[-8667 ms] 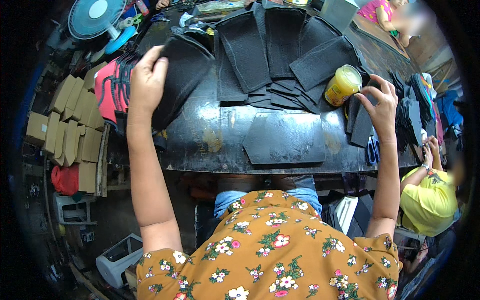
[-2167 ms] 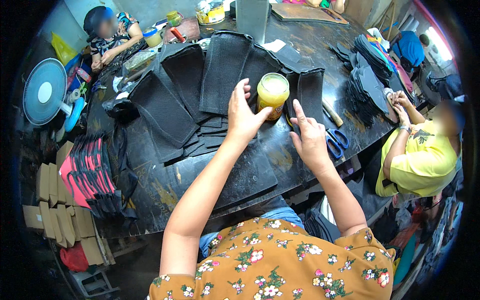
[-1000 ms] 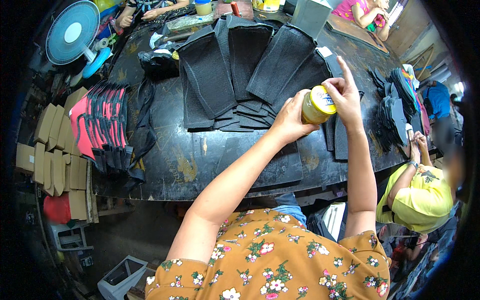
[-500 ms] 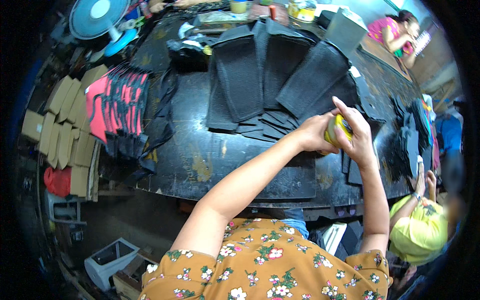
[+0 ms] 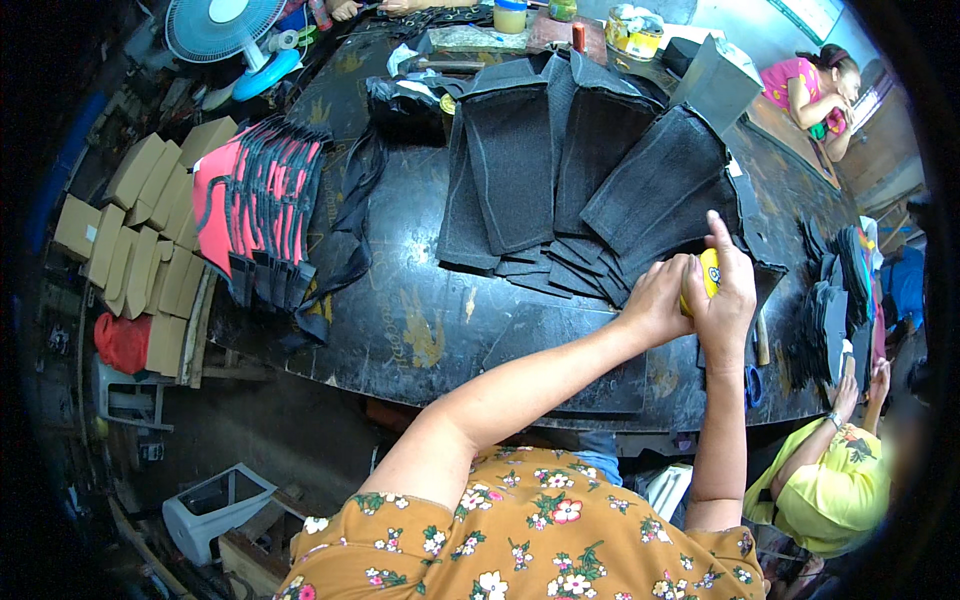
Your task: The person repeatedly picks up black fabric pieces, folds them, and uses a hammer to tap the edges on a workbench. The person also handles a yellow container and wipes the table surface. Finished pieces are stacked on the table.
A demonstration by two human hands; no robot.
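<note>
You're now tipping the jar (image 5: 688, 304) rightward, left hand (image 5: 658, 303) clasping it, right hand (image 5: 728, 300) pinching the yellow lid (image 5: 712, 270), crooked seating perhaps risking leaks.

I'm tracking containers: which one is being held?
The yellow-lidded jar, gripped between left hand and right hand; others, like the pale jar and yellow tub, stand across the table.

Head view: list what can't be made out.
Head view: most of yellow-lidded round jar, behind bare left hand and bare right hand.
Head view: top of round blue fan, cut off by upper edge.
Head view: lower layers of black textured panels, covered by upper ones.
</note>
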